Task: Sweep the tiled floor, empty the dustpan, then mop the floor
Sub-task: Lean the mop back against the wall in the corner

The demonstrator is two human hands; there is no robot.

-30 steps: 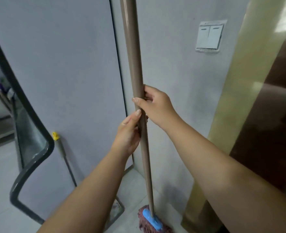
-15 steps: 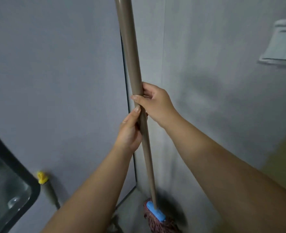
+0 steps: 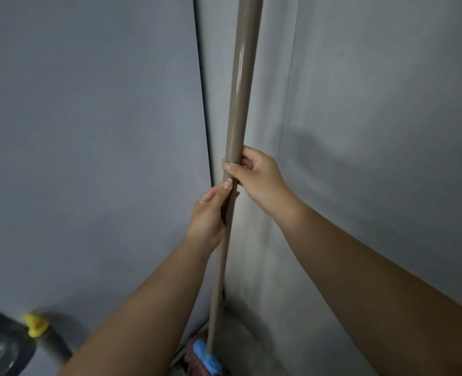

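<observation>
A mop stands nearly upright in the corner of two grey walls. Its long taupe handle [image 3: 240,99] runs from the top edge down to a blue clamp [image 3: 207,359] over a dark red string head [image 3: 194,356] near the floor. My right hand [image 3: 257,180] wraps the handle from the right at mid-height. Just below it, my left hand [image 3: 211,215] grips the same handle from the left. Both forearms reach in from the bottom edge.
A grey handle with a yellow cap [image 3: 35,325] leans against the left wall at bottom left. Beside it sits the black rounded frame [image 3: 10,340] of a glass panel. A dark vertical seam [image 3: 201,104] marks the wall corner.
The view has swung left and closer to the corner; the light switch and the door at the right have left the frame. Both hands keep the same grip on the mop handle.
</observation>
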